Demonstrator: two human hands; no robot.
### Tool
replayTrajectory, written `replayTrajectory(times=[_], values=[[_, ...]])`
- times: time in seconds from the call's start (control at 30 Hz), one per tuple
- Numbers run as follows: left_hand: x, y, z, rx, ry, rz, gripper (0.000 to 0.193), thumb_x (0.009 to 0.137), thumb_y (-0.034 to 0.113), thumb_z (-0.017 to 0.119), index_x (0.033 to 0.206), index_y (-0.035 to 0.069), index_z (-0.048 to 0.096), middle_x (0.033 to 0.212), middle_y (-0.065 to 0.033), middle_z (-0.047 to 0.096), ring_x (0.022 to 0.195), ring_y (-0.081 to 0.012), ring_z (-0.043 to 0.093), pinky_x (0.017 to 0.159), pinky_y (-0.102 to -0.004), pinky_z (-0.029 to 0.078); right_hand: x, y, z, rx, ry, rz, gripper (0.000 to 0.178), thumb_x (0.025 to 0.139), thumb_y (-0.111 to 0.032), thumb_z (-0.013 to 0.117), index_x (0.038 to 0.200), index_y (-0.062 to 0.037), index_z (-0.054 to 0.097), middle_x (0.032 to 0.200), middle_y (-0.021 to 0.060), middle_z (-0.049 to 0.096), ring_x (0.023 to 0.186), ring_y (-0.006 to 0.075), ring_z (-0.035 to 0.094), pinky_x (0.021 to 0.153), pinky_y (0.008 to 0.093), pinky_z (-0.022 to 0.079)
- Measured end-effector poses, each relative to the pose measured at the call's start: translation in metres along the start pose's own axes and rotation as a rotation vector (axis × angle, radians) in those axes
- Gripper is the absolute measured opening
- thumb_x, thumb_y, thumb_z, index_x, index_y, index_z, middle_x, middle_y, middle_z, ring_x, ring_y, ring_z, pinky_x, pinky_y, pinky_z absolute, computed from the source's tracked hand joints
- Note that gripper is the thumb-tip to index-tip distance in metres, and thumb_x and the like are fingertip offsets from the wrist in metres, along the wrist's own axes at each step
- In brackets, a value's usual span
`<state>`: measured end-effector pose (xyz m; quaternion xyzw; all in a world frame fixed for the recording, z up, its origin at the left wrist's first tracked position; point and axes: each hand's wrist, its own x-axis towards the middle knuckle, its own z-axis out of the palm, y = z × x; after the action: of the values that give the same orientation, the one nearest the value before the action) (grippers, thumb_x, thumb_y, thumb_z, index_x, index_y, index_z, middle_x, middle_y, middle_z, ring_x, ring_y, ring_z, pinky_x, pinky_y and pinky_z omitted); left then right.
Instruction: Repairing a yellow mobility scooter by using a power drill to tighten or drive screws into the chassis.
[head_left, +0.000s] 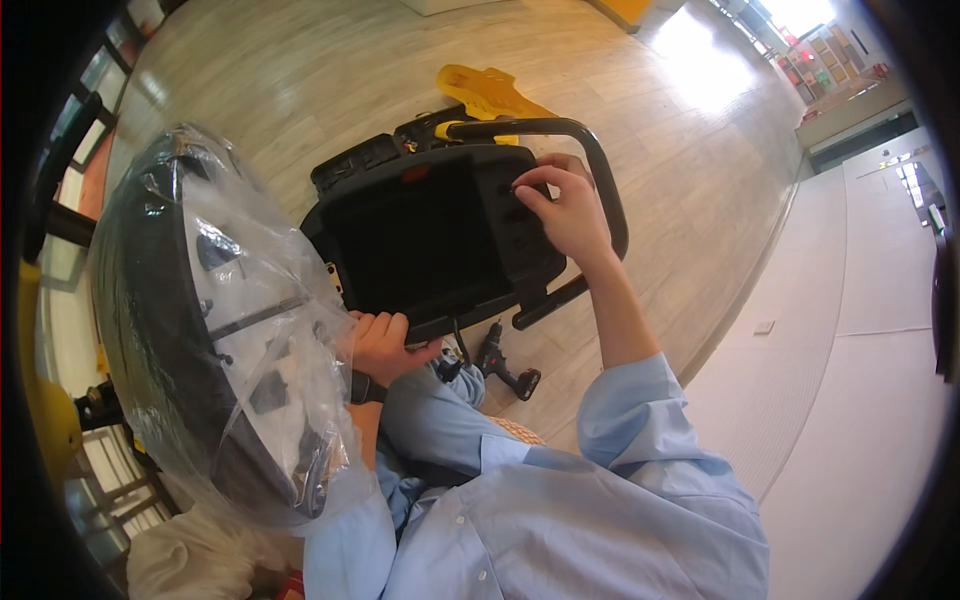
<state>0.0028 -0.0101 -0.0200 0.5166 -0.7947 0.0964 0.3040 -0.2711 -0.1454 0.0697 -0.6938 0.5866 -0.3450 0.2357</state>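
Note:
A black hand-held control pendant (420, 245) with a dark screen and a curved grey handle bar (600, 170) fills the middle of the view. My left hand (382, 345) grips its lower left edge from below. My right hand (565, 210) rests on the pendant's right side, fingertips pressing on the column of black buttons there. Both arms are in light blue sleeves.
A large round dark object wrapped in clear plastic film (215, 330) stands close at my left. A small black and red cordless drill (505, 368) lies on the wooden floor below the pendant. A yellow part (490, 92) lies beyond it. A white counter (860, 330) runs along the right.

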Motion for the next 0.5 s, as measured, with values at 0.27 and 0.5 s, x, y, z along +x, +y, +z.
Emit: replayTrajectory(times=[0.27, 0.5], values=[[0.004, -0.001, -0.001, 0.019, 0.04, 0.028, 0.048, 0.067, 0.049, 0.084, 0.061, 0.014, 0.051, 0.057, -0.0023, 0.048, 0.054, -0.0236, 0.056, 0.065, -0.0388, 0.05, -0.002, 0.006, 0.026, -0.177, 0.077, -0.016, 0.011, 0.083, -0.018, 0.078, 0.094, -0.016, 0.08, 0.143, 0.0137, 0.052, 0.136, 0.0382, 0.04, 0.115, 0.0497, 0.031], [0.001, 0.007, -0.003, 0.016, -0.134, -0.048, 0.041, 0.064, 0.041, 0.086, 0.068, 0.01, 0.059, 0.067, -0.0065, 0.061, 0.065, -0.0271, 0.061, 0.077, -0.0443, 0.048, 0.001, 0.017, 0.024, -0.166, 0.075, -0.034, 0.008, 0.084, -0.017, 0.078, 0.091, -0.0197, 0.08, 0.143, 0.0139, 0.053, 0.139, 0.0386, 0.04, 0.116, 0.0518, 0.03]])
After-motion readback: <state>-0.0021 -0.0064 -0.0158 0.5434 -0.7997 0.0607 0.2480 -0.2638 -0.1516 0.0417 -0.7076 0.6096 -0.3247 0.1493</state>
